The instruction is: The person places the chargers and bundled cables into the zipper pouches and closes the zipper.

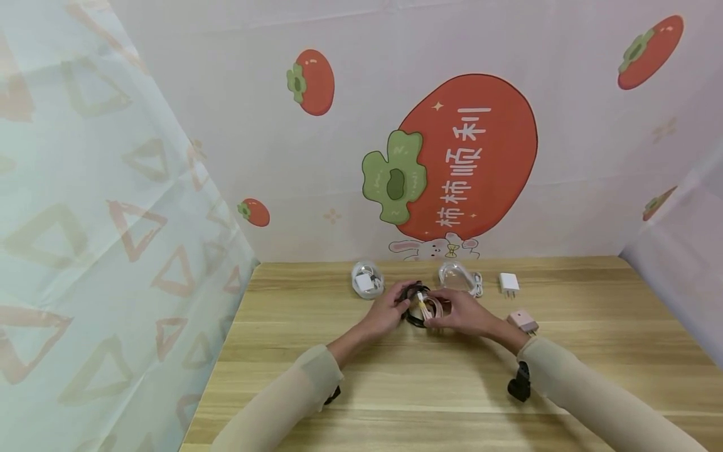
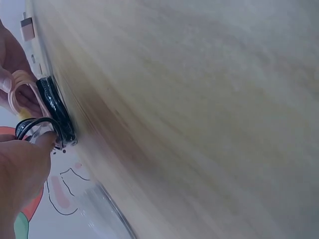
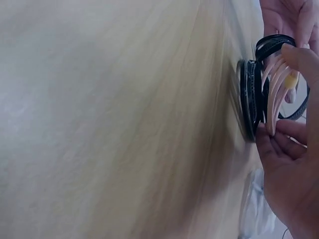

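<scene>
A black coiled cable (image 1: 416,322) lies at the middle of the table's far half. My left hand (image 1: 390,309) grips its left side, thumb and fingers curled around the black strands. From the right, my right hand (image 1: 465,312) pinches a pale pink coiled cable (image 3: 277,102) between thumb and fingertips, over the black coil. Yellow and white show on the pink bundle near its connector end. In the left wrist view the black coil (image 2: 56,107) stands close against the wood, beside the pink loops.
Behind my left hand sits a white charger plug (image 1: 364,282) amid clear round coils. A clear looped bundle with a white cable (image 1: 477,285) lies behind my right hand. Farther right are a white charger (image 1: 509,282) and a pink charger (image 1: 523,321). A printed cloth wall (image 1: 316,232) borders the table's back.
</scene>
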Available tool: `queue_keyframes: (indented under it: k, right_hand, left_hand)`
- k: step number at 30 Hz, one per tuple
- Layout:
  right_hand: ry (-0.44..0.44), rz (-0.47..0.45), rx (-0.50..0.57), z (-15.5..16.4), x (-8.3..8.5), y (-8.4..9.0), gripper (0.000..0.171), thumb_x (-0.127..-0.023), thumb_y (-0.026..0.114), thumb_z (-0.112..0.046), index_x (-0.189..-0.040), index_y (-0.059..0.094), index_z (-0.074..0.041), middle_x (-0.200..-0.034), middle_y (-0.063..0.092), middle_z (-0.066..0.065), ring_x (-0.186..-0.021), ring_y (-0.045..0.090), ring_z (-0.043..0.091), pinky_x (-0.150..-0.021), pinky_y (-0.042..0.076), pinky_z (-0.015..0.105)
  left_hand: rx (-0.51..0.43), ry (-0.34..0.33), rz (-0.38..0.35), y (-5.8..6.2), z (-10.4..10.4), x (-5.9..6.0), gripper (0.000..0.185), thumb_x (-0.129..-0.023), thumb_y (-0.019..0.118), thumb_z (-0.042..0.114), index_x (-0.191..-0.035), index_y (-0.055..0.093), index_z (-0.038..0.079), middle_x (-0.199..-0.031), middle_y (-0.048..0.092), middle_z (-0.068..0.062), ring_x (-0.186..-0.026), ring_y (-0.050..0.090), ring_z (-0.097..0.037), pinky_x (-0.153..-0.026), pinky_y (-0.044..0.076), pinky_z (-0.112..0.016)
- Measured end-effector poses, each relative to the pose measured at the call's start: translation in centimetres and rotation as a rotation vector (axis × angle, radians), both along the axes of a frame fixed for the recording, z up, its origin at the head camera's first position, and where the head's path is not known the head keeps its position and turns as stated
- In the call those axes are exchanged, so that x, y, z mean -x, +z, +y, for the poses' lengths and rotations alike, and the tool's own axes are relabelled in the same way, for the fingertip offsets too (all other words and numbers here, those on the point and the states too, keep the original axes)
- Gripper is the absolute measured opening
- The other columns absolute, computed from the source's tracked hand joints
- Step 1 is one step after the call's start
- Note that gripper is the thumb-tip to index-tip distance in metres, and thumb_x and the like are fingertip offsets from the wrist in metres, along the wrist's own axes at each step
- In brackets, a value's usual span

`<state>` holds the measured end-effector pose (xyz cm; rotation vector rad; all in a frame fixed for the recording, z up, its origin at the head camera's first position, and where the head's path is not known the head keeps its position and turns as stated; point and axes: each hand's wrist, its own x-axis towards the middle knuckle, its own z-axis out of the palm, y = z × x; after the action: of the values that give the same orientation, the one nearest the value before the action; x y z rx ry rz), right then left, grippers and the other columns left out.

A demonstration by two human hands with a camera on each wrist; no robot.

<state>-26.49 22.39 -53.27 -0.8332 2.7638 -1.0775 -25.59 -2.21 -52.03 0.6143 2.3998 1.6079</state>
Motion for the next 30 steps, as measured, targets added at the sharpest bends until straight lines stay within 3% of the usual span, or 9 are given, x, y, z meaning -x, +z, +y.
queue_keyframes:
  k: [5,11,19,21,23,26,28,30]
  right_hand:
    - [-0.020,0.036,-0.061,-0.9,0.3,0.3,0.071,-0.082,0.089,-0.051,-0.131,0.072,-0.002,-0.120,0.075,0.007,-0.102,0.067,0.016,-0.087,0.058,0.038]
    - [0.000,0.089,-0.092,-1.7,0.4,0.7,0.062,-0.081,0.089,-0.051,-0.119,0.076,-0.005,-0.106,0.076,0.001,-0.087,0.064,0.011,-0.074,0.055,0.030]
    - [0.008,0.187,-0.135,-2.5,0.6,1.1,0.050,-0.081,0.089,-0.048,-0.111,0.077,-0.010,-0.101,0.076,-0.001,-0.084,0.063,0.012,-0.074,0.053,0.033]
    - [0.003,0.203,-0.141,-2.6,0.6,1.1,0.051,-0.082,0.089,-0.048,-0.112,0.076,-0.009,-0.103,0.076,0.000,-0.085,0.065,0.012,-0.074,0.053,0.034]
    - [-0.007,0.217,-0.143,-2.8,0.5,1.1,0.053,-0.081,0.089,-0.048,-0.114,0.076,-0.008,-0.103,0.076,0.002,-0.086,0.066,0.013,-0.074,0.054,0.035]
    - [-0.023,0.223,-0.140,-2.9,0.4,1.1,0.058,-0.081,0.089,-0.048,-0.118,0.074,-0.006,-0.103,0.076,0.004,-0.086,0.066,0.014,-0.074,0.055,0.036]
    - [-0.034,0.226,-0.141,-3.0,0.3,1.1,0.059,-0.081,0.089,-0.048,-0.118,0.074,-0.005,-0.103,0.075,0.005,-0.086,0.066,0.014,-0.074,0.055,0.036]
    - [-0.045,0.225,-0.139,-3.1,0.2,1.0,0.059,-0.082,0.088,-0.048,-0.119,0.073,-0.005,-0.105,0.075,0.006,-0.088,0.067,0.016,-0.076,0.056,0.038]
  left_hand:
    - [0.042,-0.011,0.018,0.2,-0.4,0.0,0.049,-0.110,0.051,0.011,-0.158,0.051,0.020,-0.161,0.051,-0.007,-0.151,0.043,-0.028,-0.123,0.036,-0.048]
    - [0.072,-0.019,0.016,0.6,-0.7,0.0,0.049,-0.110,0.055,0.016,-0.159,0.050,0.019,-0.158,0.054,-0.010,-0.146,0.051,-0.026,-0.117,0.045,-0.043]
    - [0.106,-0.064,0.068,0.6,-1.3,0.3,0.053,-0.109,0.057,0.015,-0.161,0.045,0.014,-0.153,0.058,-0.017,-0.137,0.059,-0.028,-0.111,0.051,-0.038]
    - [0.121,-0.075,0.095,0.6,-1.5,0.4,0.054,-0.109,0.056,0.013,-0.161,0.045,0.012,-0.150,0.060,-0.018,-0.133,0.063,-0.026,-0.105,0.053,-0.035]
    - [0.138,-0.082,0.121,0.6,-1.6,0.5,0.054,-0.108,0.056,0.010,-0.161,0.045,0.011,-0.139,0.068,-0.020,-0.115,0.070,-0.025,-0.091,0.056,-0.031]
    - [0.135,-0.080,0.133,0.6,-1.7,0.6,0.056,-0.106,0.057,0.006,-0.160,0.045,0.010,-0.128,0.072,-0.021,-0.093,0.069,-0.022,-0.074,0.052,-0.027]
    - [0.129,-0.072,0.127,0.7,-1.7,0.6,0.057,-0.105,0.058,0.006,-0.160,0.045,0.009,-0.128,0.072,-0.021,-0.091,0.068,-0.020,-0.072,0.051,-0.026]
    - [0.124,-0.064,0.120,0.8,-1.7,0.6,0.058,-0.104,0.059,0.006,-0.160,0.045,0.009,-0.139,0.067,-0.020,-0.103,0.070,-0.019,-0.080,0.054,-0.025]
